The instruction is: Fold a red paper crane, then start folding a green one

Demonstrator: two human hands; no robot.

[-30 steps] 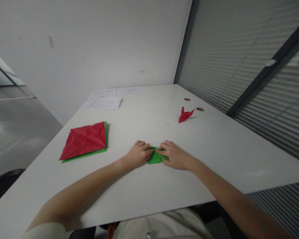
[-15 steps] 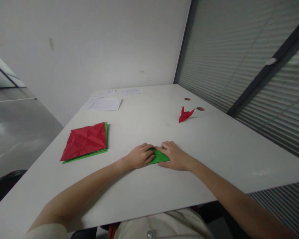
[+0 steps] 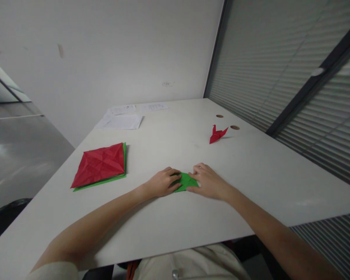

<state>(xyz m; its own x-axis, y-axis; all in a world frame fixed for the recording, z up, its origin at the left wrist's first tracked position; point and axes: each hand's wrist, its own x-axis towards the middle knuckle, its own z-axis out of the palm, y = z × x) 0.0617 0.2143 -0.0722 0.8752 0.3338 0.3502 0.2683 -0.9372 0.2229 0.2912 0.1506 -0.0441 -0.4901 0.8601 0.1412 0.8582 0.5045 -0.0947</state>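
Observation:
A small folded piece of green origami paper (image 3: 186,182) lies flat near the front of the white table, between my hands. My left hand (image 3: 164,182) has its bent fingers closed over the paper's left part and holds it down. At the right end, my right hand (image 3: 206,181) grips the paper with thumb and fingers around its edge. Part of the paper is hidden under the fingers of both hands.
To the left lies a stack of creased red paper (image 3: 103,163) on green sheets (image 3: 125,159). A red paper crane (image 3: 217,134) stands at the right, near two round table holes (image 3: 235,127). White printed sheets (image 3: 122,121) lie at the back left.
My right hand has shifted slightly to the right, and more of the green paper's top shows, with its outline changed from a point to a flatter shape. My left hand stays almost still.

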